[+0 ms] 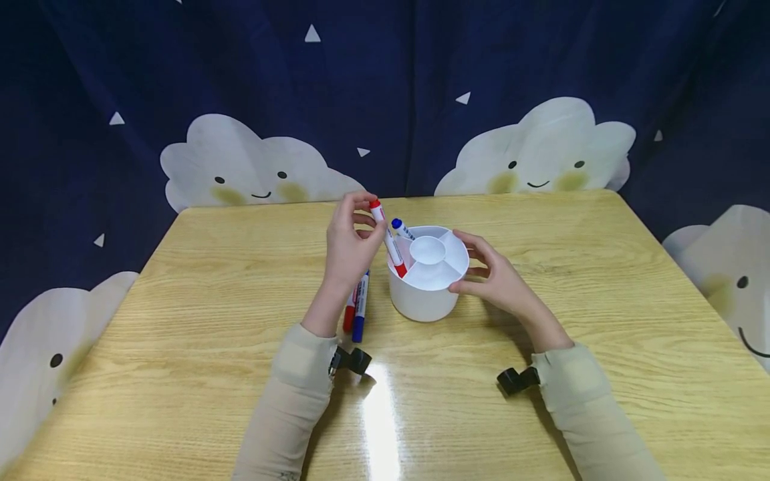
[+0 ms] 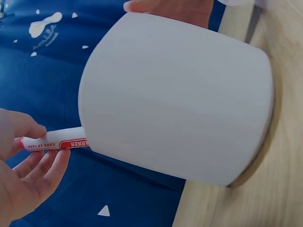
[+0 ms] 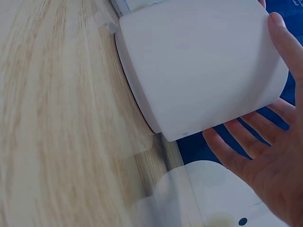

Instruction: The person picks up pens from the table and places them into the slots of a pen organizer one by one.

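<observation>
My left hand pinches a red-capped white marker near its upper end. The marker's lower red end is at the left compartment of a round white pen holder, which has dividers and a central cup. A blue-tipped marker leans in the holder behind it. With thumb at the front and fingers round the back, my right hand holds the holder's right side. In the left wrist view, the holder wall hides the marker's lower part.
On the wooden table, a red marker and a blue marker lie side by side, left of the holder and partly behind the left wrist. A dark blue curtain with cloud faces hangs behind the table.
</observation>
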`<action>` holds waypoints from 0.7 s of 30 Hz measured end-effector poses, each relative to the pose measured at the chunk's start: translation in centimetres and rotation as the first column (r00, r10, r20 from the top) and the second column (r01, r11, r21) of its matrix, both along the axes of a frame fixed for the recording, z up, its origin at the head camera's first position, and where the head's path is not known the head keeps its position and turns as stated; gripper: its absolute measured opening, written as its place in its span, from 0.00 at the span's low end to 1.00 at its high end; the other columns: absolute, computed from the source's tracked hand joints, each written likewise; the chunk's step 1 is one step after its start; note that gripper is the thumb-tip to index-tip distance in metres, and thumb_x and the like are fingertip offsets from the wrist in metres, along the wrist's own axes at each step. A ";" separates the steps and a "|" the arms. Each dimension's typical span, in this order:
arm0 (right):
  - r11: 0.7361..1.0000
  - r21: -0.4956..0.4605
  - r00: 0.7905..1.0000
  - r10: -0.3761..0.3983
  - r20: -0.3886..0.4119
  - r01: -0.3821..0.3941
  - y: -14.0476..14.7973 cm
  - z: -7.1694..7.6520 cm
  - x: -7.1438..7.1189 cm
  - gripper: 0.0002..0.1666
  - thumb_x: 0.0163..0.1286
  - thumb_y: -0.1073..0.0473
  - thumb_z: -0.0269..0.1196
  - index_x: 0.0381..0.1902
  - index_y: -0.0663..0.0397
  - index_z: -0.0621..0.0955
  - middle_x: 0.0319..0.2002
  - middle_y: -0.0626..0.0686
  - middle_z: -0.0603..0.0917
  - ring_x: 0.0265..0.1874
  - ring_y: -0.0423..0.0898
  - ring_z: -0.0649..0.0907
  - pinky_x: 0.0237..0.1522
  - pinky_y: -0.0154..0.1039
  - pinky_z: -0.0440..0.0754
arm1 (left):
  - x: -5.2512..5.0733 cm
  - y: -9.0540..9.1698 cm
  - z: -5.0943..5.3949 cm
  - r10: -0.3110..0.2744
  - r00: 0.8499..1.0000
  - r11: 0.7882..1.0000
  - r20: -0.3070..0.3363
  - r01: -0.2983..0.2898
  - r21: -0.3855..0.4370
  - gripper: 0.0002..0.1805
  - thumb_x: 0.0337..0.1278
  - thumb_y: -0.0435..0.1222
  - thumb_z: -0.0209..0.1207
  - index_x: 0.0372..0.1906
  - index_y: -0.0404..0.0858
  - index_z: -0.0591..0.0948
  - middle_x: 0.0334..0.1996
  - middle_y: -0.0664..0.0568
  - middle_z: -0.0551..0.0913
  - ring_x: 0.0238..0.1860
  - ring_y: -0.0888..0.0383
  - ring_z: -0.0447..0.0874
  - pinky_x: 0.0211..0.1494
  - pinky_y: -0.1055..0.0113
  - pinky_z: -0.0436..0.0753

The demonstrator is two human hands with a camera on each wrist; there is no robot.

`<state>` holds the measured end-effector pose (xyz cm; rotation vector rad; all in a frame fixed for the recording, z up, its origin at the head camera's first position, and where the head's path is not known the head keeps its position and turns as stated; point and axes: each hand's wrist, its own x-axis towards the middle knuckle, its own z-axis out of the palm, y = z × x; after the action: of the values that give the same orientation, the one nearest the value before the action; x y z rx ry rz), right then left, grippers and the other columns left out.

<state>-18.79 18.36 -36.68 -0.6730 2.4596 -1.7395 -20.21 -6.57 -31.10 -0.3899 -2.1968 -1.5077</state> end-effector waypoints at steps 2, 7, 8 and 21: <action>1.000 0.002 1.000 0.000 -0.002 0.000 0.0 0.0 0.0 0.49 0.49 0.63 0.70 0.67 0.42 0.60 0.58 0.51 0.69 0.54 0.48 0.71 0.53 0.47 0.74 | 0.0 0.1 -0.2 -0.002 1.000 1.000 0.019 0.002 -0.010 0.19 0.50 0.29 0.59 0.49 0.38 0.71 0.43 0.47 0.75 0.35 0.57 0.78 0.34 0.69 0.81; 1.000 -0.001 1.000 0.004 -0.004 -0.004 0.0 0.0 0.0 0.48 0.49 0.62 0.70 0.67 0.41 0.60 0.58 0.50 0.69 0.54 0.48 0.71 0.52 0.46 0.74 | 0.0 0.3 -0.4 -0.017 0.998 0.999 0.054 0.019 -0.035 0.17 0.50 0.29 0.59 0.48 0.38 0.72 0.42 0.47 0.75 0.35 0.56 0.78 0.35 0.69 0.81; 1.000 -0.004 1.000 0.004 -0.002 -0.004 0.0 0.0 0.0 0.49 0.49 0.62 0.70 0.67 0.41 0.61 0.58 0.50 0.69 0.54 0.48 0.71 0.52 0.46 0.74 | 0.0 0.4 -0.4 -0.020 0.998 0.999 0.056 0.022 -0.039 0.17 0.51 0.29 0.59 0.48 0.38 0.72 0.41 0.47 0.75 0.35 0.55 0.78 0.35 0.68 0.81; 1.000 -0.006 1.000 0.002 0.005 -0.002 0.0 0.0 0.1 0.49 0.49 0.63 0.70 0.67 0.40 0.60 0.59 0.49 0.69 0.55 0.48 0.71 0.52 0.45 0.74 | -0.2 0.6 -1.2 -0.032 0.993 0.996 0.112 0.041 -0.083 0.15 0.52 0.32 0.60 0.46 0.40 0.74 0.39 0.48 0.76 0.35 0.56 0.78 0.37 0.68 0.81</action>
<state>-18.74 18.40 -36.71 -0.6714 2.4505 -1.7468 -20.40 -5.98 -32.33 -0.3843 -2.3580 -1.4908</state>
